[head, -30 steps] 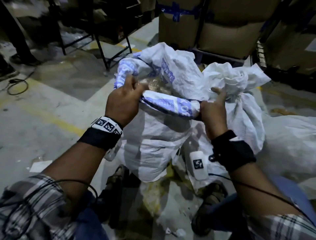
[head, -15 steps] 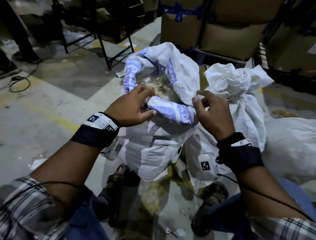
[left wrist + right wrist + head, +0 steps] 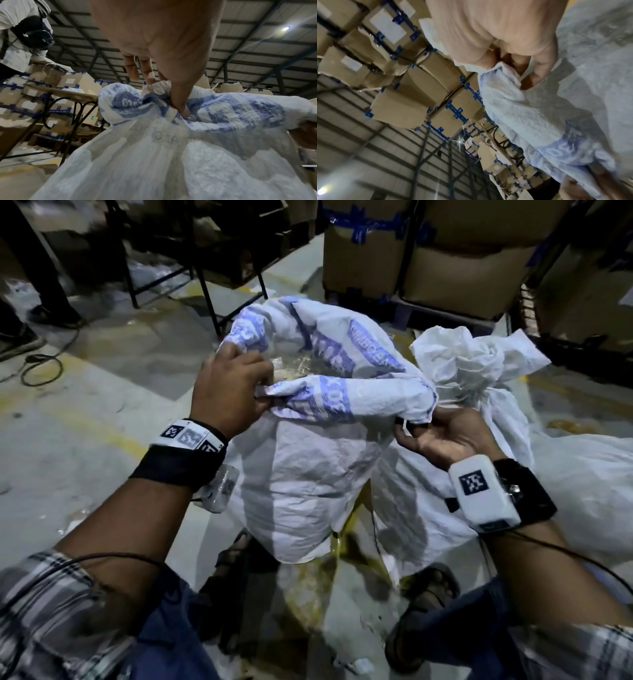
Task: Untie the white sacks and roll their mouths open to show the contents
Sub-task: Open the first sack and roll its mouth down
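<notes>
Frame centre: my left hand (image 3: 233, 392) and right hand (image 3: 442, 436), half a second ago loose on the blue-printed white woven sack (image 3: 308, 474), now pinch its rolled rim apart; mouth wider, contents showing.

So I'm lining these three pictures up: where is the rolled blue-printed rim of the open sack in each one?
Head: rolled rim at centre, stretched between left hand and right hand.
Left wrist: rolled rim across the middle, under the thumb.
Right wrist: rolled rim runs diagonally, centre to lower right.
Shared landmark: the blue print on the rim.
</notes>
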### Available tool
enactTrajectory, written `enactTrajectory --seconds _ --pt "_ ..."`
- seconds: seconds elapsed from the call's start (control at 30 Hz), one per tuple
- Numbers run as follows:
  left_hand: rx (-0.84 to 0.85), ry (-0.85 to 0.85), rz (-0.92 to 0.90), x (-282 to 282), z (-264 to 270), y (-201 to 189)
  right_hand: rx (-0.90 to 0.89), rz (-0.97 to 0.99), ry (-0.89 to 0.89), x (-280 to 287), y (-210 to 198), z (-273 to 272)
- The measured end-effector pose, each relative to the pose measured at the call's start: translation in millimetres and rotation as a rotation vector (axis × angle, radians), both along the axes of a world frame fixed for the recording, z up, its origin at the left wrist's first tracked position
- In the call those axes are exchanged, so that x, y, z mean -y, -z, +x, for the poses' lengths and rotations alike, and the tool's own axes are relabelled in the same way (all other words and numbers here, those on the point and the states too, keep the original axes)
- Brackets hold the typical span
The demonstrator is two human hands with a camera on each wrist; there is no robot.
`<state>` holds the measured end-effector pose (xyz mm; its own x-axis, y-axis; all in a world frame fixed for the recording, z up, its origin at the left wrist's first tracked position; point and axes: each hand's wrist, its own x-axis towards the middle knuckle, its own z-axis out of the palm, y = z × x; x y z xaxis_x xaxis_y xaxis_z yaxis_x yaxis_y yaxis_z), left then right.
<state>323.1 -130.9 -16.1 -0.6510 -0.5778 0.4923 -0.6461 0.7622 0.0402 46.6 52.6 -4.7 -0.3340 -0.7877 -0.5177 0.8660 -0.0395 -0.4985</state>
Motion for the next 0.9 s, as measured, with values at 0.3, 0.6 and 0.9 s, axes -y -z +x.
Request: enactTrajectory --seconds 0.3,0.6,0.9 --pt "0.099 0.028 -0.024 -8 -7 1 -1.743 0.346 0.364 0 13 10" --pt "0.13 0.089 -0.041 -12 -8 -1 -1.615 0.462 0.066 0 19 3" --pt "0.083 -0.026 -0.019 -6 -6 0 -0.188 0.071 -0.082 1 6 -12"
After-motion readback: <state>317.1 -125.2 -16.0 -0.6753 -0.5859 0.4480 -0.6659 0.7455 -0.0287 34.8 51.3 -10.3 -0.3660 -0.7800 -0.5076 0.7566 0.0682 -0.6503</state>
